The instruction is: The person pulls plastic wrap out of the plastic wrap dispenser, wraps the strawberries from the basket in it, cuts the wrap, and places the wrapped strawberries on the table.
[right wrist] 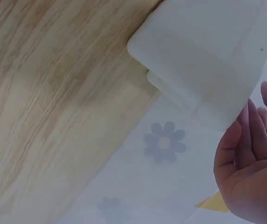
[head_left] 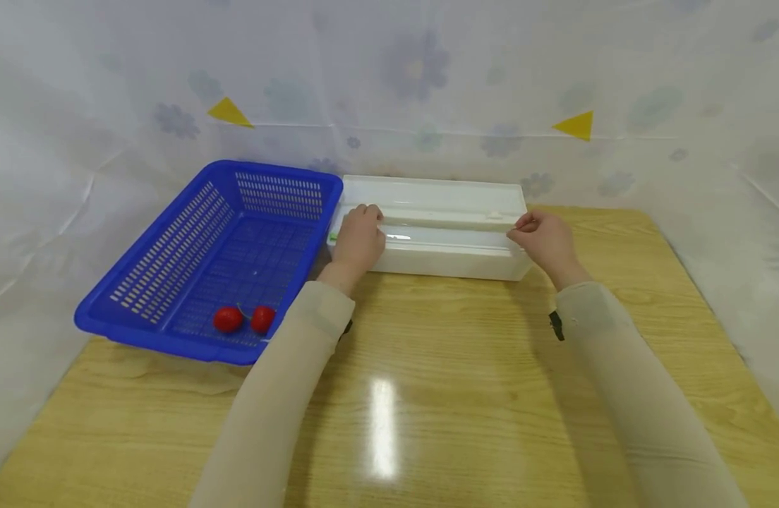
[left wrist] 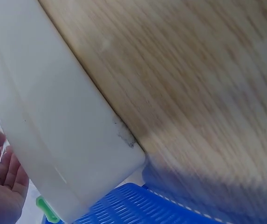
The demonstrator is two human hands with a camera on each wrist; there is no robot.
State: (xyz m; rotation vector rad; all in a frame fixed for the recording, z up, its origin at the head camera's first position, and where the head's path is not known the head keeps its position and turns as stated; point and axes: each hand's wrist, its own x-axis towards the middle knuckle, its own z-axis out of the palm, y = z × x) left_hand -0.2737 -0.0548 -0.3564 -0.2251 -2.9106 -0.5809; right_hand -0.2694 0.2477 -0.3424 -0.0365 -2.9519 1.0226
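A long white box (head_left: 447, 262) with its lid (head_left: 430, 190) raised at the back lies across the table; it looks like a cling film dispenser. Shiny clear plastic film (head_left: 399, 238) shows inside it. At the box's left end my left hand (head_left: 359, 240) has curled fingers, and in the left wrist view a thin clear film edge runs between thumb and fingers. My right hand (head_left: 543, 243) is at the right end, thumb and fingertips pinched on what appears to be the same film. A small green piece (left wrist: 47, 209) sits on the box's left corner.
A blue plastic basket (head_left: 151, 346) stands left of the box, close to my left forearm. Two red fruits, one with a green stem (head_left: 228, 319), lie in its near end. A flowered white sheet (head_left: 415, 92) with yellow triangles hangs behind the wooden table (head_left: 466, 395).
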